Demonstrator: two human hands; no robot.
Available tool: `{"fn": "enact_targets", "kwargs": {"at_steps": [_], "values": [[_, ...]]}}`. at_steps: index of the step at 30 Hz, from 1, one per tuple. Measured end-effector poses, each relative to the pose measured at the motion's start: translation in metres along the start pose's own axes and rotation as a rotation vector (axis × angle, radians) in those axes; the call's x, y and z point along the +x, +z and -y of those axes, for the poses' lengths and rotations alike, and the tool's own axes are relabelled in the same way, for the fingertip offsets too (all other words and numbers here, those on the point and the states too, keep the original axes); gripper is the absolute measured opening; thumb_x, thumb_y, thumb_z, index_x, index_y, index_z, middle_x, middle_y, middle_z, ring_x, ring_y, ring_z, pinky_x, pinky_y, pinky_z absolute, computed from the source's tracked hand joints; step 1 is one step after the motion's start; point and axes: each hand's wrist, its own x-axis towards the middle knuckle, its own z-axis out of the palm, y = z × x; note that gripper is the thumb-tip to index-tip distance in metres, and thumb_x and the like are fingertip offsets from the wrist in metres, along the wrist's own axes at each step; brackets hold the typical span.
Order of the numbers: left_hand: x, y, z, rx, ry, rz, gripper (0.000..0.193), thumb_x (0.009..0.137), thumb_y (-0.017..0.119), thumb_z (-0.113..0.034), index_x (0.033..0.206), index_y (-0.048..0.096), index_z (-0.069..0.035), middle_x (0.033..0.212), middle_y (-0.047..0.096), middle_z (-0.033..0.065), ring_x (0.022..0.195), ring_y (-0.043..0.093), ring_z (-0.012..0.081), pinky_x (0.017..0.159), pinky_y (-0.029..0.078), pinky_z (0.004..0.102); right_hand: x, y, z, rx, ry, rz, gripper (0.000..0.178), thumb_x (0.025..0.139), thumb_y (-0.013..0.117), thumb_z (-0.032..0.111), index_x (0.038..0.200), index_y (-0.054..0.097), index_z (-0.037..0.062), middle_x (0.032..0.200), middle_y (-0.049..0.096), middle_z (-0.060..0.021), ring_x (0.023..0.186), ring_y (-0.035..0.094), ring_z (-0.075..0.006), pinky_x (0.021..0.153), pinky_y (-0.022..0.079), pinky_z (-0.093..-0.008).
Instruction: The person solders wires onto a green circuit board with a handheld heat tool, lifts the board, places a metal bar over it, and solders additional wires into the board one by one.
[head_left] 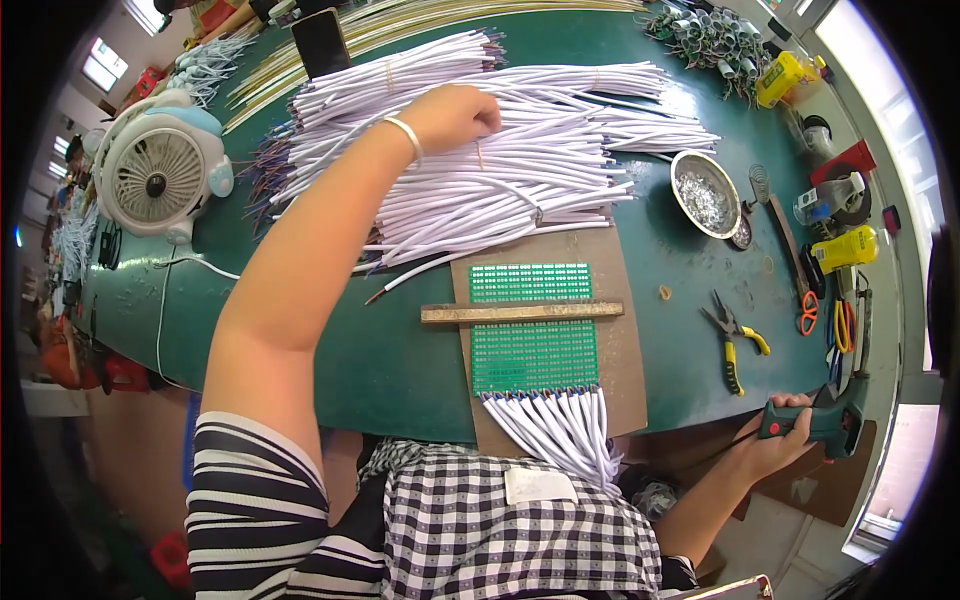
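My left hand point(455, 117) reaches across a big pile of white cables point(500, 185), its fingers curled closed against the bundle. What they hold, if anything, is hidden. Off to the right, past the table's near edge, my right hand point(785, 440) is wrapped round a dark green and black pistol-shaped hand tool point(838, 428) with a red button. Nearer to me, a green circuit board sheet point(535, 355) lies on brown cardboard point(625, 375), with a wooden bar point(520, 312) across it. A row of white wires point(555, 425) hangs from the sheet's near edge.
On the green table point(380, 370) stand a white fan point(155, 180) at left and a metal bowl point(705, 195) of silvery bits at right. Yellow-handled pliers point(735, 345), orange-handled scissors point(808, 310) and yellow bottles point(845, 250) lie rightward. A dark phone point(320, 43) leans behind the cables.
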Motion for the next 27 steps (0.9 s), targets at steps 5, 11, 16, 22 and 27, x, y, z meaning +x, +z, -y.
{"fn": "enact_targets", "kwargs": {"at_steps": [5, 11, 16, 22, 27], "values": [[-0.022, 0.009, 0.006, 0.293, 0.171, -0.057, 0.017, 0.081, 0.059, -0.011, 0.095, 0.068, -0.012, 0.092, 0.064, 0.0088, 0.087, 0.063, 0.0279, 0.075, 0.05, 0.0386, -0.004, 0.019, -0.003, 0.059, -0.025, 0.044, 0.018, 0.09, 0.045, 0.009, 0.106, 0.044, -0.0002, 0.09, 0.051, -0.01, 0.075, 0.05, -0.0174, 0.069, 0.046, -0.0308], [-0.018, 0.018, -0.023, 0.314, 0.229, -0.218, 0.01, 0.084, 0.059, -0.014, 0.089, 0.067, -0.009, 0.087, 0.062, 0.0064, 0.082, 0.062, 0.0271, 0.07, 0.05, 0.036, -0.013, 0.023, -0.01, 0.019, -0.026, 0.101, 0.034, 0.087, 0.047, 0.014, 0.118, 0.042, 0.0013, 0.086, 0.05, -0.0094, 0.073, 0.049, -0.0165, 0.067, 0.045, -0.0308], [0.017, 0.054, -0.086, 0.128, 0.329, -0.347, 0.01, 0.082, 0.062, -0.018, 0.083, 0.067, -0.01, 0.081, 0.061, 0.0057, 0.078, 0.061, 0.0261, 0.069, 0.051, 0.0367, -0.024, 0.039, -0.01, 0.006, -0.079, 0.13, 0.037, 0.085, 0.043, 0.01, 0.121, 0.039, 0.0016, 0.085, 0.05, -0.0099, 0.072, 0.049, -0.0165, 0.065, 0.045, -0.0316], [0.047, 0.089, -0.118, 0.293, 0.1, -0.333, 0.012, 0.079, 0.064, -0.023, 0.082, 0.069, -0.012, 0.082, 0.062, 0.0055, 0.079, 0.062, 0.0253, 0.071, 0.051, 0.0393, -0.03, 0.046, -0.009, -0.002, -0.022, 0.104, 0.041, 0.084, 0.043, 0.011, 0.124, 0.038, 0.0016, 0.085, 0.051, -0.0104, 0.071, 0.049, -0.0163, 0.064, 0.045, -0.0313], [0.053, 0.058, -0.096, -0.075, 0.101, -0.31, 0.021, 0.083, 0.057, -0.025, 0.089, 0.07, -0.01, 0.09, 0.067, 0.0115, 0.086, 0.063, 0.0303, 0.074, 0.051, 0.0403, -0.028, 0.032, -0.01, 0.022, 0.006, 0.078, 0.04, 0.084, 0.044, 0.012, 0.123, 0.039, 0.002, 0.085, 0.051, -0.0107, 0.071, 0.049, -0.0164, 0.065, 0.045, -0.031]]}}
